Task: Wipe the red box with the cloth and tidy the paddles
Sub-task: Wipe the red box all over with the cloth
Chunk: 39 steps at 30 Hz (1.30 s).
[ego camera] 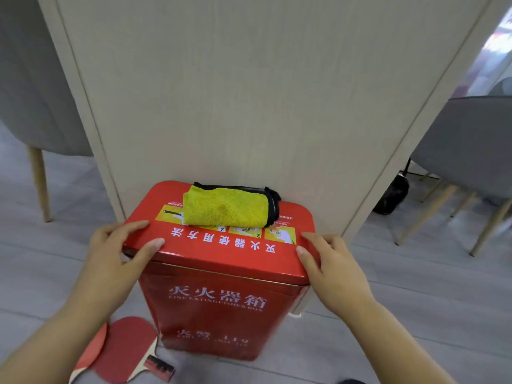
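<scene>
Red box (221, 306): one, upright on the grey floor (415, 314), its back against a pale wood-grain panel (249, 92); white lettering on the front and on the lid.
Cloth (227, 209): one, yellow with a dark edge, folded, lying on the back half of the box lid, well apart from both hands.
Paddles: two, red-faced, on the floor at the box's lower left corner; one (122, 347) overlaps the other (92, 353), and the left forearm hides part of both.
Left hand (116, 256): clasps the lid's front left corner, thumb on top near the front edge, index finger laid along the side edge.
Right hand (332, 267): clasps the front right corner the same way, thumb and index finger on top; the other fingers are out of sight.
Chairs: grey with wooden legs, one at left (36, 92), at least one at right (471, 151); the exact number there is unclear.
Black bag (393, 195): one, on the floor at right.
</scene>
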Each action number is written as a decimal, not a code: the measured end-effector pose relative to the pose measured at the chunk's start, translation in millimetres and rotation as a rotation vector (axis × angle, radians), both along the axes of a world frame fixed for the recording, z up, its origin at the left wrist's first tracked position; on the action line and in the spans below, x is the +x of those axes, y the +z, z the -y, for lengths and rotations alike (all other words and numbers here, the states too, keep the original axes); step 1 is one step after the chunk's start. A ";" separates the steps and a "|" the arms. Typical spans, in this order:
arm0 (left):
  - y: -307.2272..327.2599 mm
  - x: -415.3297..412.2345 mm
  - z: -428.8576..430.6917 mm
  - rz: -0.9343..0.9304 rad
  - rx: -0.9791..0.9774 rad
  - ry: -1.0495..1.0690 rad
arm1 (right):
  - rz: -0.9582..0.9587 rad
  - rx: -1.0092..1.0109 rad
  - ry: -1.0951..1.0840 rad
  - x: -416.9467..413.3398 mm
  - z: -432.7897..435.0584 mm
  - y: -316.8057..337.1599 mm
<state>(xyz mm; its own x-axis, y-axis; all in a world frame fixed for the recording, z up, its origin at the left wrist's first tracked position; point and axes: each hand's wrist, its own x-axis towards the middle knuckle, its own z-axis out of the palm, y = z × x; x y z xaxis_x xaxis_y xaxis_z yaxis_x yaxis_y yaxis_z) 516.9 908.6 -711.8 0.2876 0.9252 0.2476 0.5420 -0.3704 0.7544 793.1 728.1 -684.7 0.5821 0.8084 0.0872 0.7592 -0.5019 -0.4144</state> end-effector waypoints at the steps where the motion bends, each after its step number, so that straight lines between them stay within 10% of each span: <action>1: 0.9 0.8 2.4 -0.010 -0.009 0.016 | -0.054 -0.019 0.010 0.6 0.5 -0.3; 12: 5.8 5.9 6.4 0.098 -0.069 0.081 | -0.480 0.107 -0.017 -9.2 -3.7 -4.4; 39: 2.2 -33.4 -67.4 0.290 -0.231 -0.351 | -0.650 0.419 -0.570 -174.8 25.1 -10.5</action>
